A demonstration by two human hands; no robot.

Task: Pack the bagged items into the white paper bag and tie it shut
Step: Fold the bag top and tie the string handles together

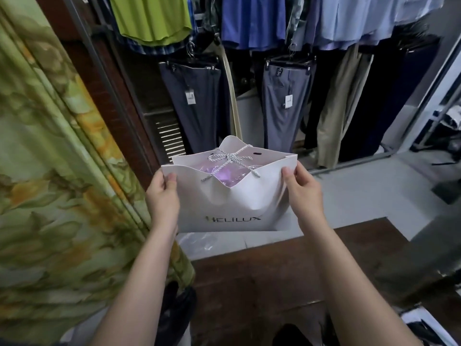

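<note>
The mouth of the white paper bag (232, 208) is crossed by a knotted twisted cord (230, 158) — only narrow gaps remain on either side, over the purple bagged item (224, 174). A green patterned curtain (50, 171) crowds the left, just beside the left hand (163, 196). Ahead, hanging trousers (287, 106) close off the way — the brown tabletop (287, 265) below lies open.

Between the fingers (172, 176) the white paper bag (234, 208) looks smooth and matt, its stiff card creased. Just beyond the fingers, twisted silvery cord (230, 158) crosses glossy, crinkled clear plastic (224, 176). Under them, the counter (287, 270) is dark, dull wood.
</note>
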